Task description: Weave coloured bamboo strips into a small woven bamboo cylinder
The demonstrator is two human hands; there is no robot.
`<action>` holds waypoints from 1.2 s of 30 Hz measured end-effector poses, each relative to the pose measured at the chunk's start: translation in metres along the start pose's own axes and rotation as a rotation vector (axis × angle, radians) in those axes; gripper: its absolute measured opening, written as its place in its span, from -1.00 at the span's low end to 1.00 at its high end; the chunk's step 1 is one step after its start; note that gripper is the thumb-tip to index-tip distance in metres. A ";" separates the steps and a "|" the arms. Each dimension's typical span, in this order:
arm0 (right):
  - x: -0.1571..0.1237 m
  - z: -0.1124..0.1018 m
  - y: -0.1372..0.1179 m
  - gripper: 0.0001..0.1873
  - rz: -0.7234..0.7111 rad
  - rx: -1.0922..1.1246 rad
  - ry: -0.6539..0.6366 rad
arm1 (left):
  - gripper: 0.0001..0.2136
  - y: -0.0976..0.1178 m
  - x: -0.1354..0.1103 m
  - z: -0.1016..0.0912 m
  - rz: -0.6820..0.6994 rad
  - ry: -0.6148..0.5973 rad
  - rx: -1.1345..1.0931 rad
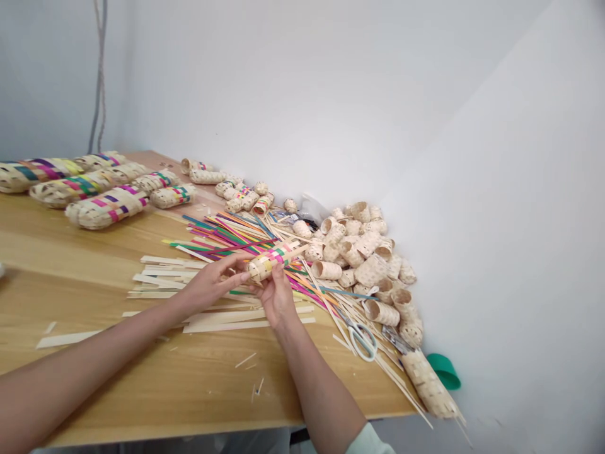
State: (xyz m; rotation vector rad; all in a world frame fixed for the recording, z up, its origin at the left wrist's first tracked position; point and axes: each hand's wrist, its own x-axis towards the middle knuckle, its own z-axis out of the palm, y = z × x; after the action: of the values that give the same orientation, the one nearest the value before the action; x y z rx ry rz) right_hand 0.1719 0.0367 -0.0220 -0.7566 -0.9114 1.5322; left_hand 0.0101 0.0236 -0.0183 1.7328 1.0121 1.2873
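Between my two hands is a small woven bamboo case (271, 260) with pink, green and yellow bands, held a little above the table. Its rounded end points toward my left hand (224, 277), whose thumb and fingers close on that end. My right hand (278, 296) grips it from below, with the thumb against its near side. Loose strip ends stick out at the far right of the case. Under and behind it spread colored strips (222, 236). Plain pale strips (158, 277) lie to the left of my hands, and more (246, 320) lie just below them.
Finished striped woven cases (111, 207) lie at the left back. A large pile of plain woven pieces (371, 268) leans along the wall at right. Scissors (363, 340) rest near the right edge, close to a green round object (443, 371) and a larger woven piece (432, 386).
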 end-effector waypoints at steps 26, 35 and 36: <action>-0.008 0.011 0.005 -0.43 -0.236 -0.334 0.155 | -0.77 0.012 0.000 -0.001 0.280 0.202 0.402; -0.012 0.014 0.000 -0.47 -0.181 -0.207 0.055 | -0.76 0.013 0.005 -0.009 -0.095 0.356 0.177; -0.012 0.013 0.000 -0.48 -0.175 -0.186 0.037 | -0.75 0.011 0.006 -0.010 -0.120 0.378 0.152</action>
State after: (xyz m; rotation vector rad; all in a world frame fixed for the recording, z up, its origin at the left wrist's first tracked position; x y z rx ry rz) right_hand 0.1627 0.0231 -0.0155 -0.8125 -1.0744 1.2895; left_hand 0.0038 0.0249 -0.0039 1.5402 1.4391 1.5257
